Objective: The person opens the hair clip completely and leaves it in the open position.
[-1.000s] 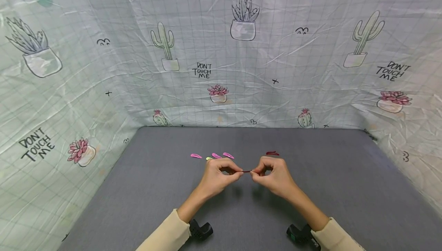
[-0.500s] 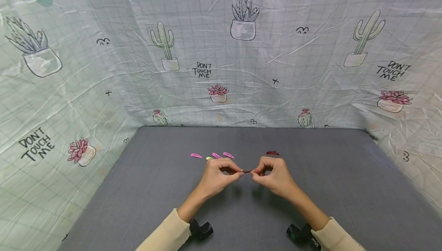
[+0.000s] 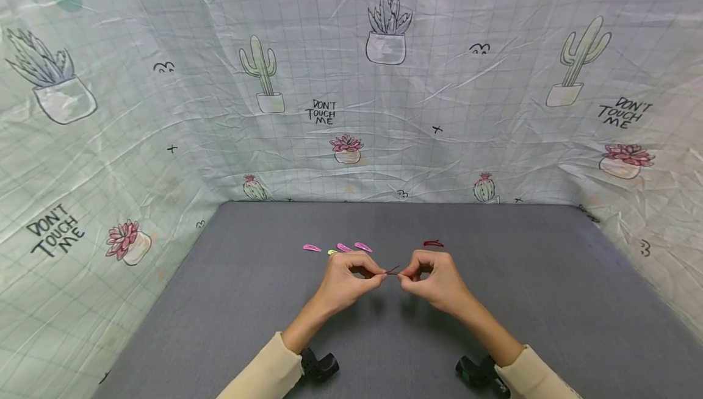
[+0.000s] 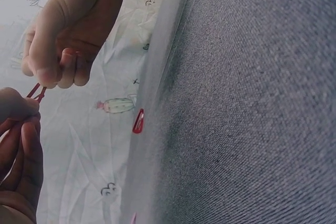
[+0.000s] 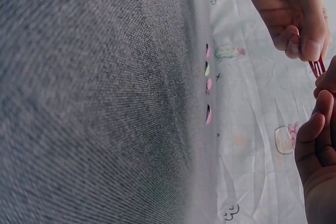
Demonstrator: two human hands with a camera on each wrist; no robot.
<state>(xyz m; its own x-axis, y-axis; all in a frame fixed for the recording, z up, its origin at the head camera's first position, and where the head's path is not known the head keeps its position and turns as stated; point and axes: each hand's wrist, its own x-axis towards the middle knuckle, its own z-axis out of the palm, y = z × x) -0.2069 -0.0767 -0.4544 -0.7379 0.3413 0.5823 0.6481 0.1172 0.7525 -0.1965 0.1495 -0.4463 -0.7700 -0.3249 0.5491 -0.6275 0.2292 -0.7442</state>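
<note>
left grip [image 3: 342, 282] faces right grip [image 3: 442, 280], both pinching.

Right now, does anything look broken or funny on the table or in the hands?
I see nothing broken or spilled. One odd bit: the red clip pinched between the left hand and the right hand has a thin piece sticking up, as if it's popped open.

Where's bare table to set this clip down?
Bare table lies right of the resting red clip and right hand, and left of the leftmost pink clip. Crowded around the other pink clips and yellow clip, beyond the left hand.
</note>
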